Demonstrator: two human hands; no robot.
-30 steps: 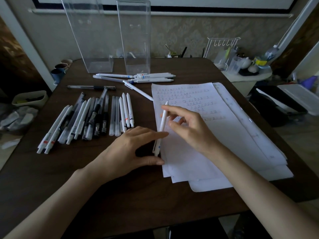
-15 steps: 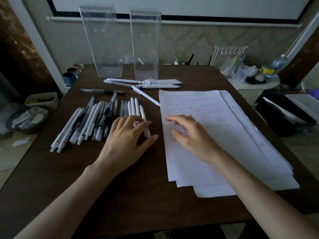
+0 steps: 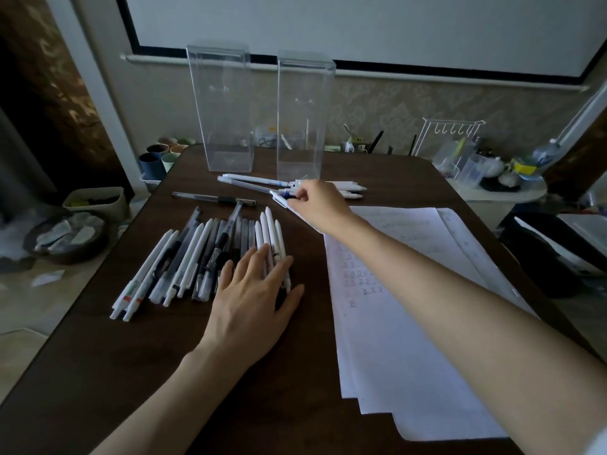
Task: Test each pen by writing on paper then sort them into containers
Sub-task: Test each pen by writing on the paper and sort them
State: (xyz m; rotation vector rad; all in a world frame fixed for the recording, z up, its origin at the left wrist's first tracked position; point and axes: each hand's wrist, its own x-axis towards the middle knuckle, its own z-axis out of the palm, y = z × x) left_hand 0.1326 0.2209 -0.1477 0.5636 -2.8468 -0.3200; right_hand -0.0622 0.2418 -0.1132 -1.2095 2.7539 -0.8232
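Observation:
A row of several white, clear and black pens (image 3: 197,257) lies on the dark table (image 3: 164,372). My left hand (image 3: 253,300) rests flat on the row's right end, fingers apart, holding nothing. My right hand (image 3: 315,205) reaches to the far group of white pens (image 3: 249,180) in front of the containers. Its fingertips pinch the clip end of a slanted white pen (image 3: 281,199) that lies on the table. Two tall clear containers, the left one (image 3: 226,110) and the right one (image 3: 302,116), stand empty at the back. A stack of paper (image 3: 410,339) with written marks lies to the right.
A black-capped pen (image 3: 213,198) lies crosswise behind the row. Cups (image 3: 157,159) stand beyond the table's back left corner. A white wire rack (image 3: 450,133) and cluttered side table (image 3: 492,178) are at the right. A bowl (image 3: 65,238) sits on the floor to the left.
My left hand laid the tested white pen at the right end of the row and now rests on it. My right hand left the paper and reached to the far pens.

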